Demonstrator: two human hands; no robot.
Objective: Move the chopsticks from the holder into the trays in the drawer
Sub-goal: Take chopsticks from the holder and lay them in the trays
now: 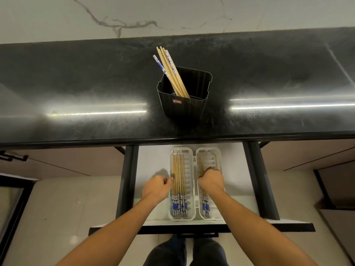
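My black ribbed holder (pixel 184 104) stands on the counter with several chopsticks (pixel 170 71) leaning left, while two white slotted trays (pixel 192 215) lie side by side in the open drawer (pixel 153 160), the left one fuller of blue-handled chopsticks (pixel 179 185).

One view only, from a camera on the person's head, looking steeply down and forward. The dark countertop (pixel 76 83) stretches straight across the upper half of the frame, its front edge running level just below the middle, so the camera faces it square on. The lens is wide: the far edge of the countertop bows and the marble wall (pixel 172 14) fills the top strip. The open drawer (pixel 153 162) sits lower centre, almost directly beneath the camera and close. Both forearms enter from the bottom corners and converge toward the centre. At the very bottom edge the person's legs (pixel 184 252) show, with pale floor (pixel 57 204) at lower left.
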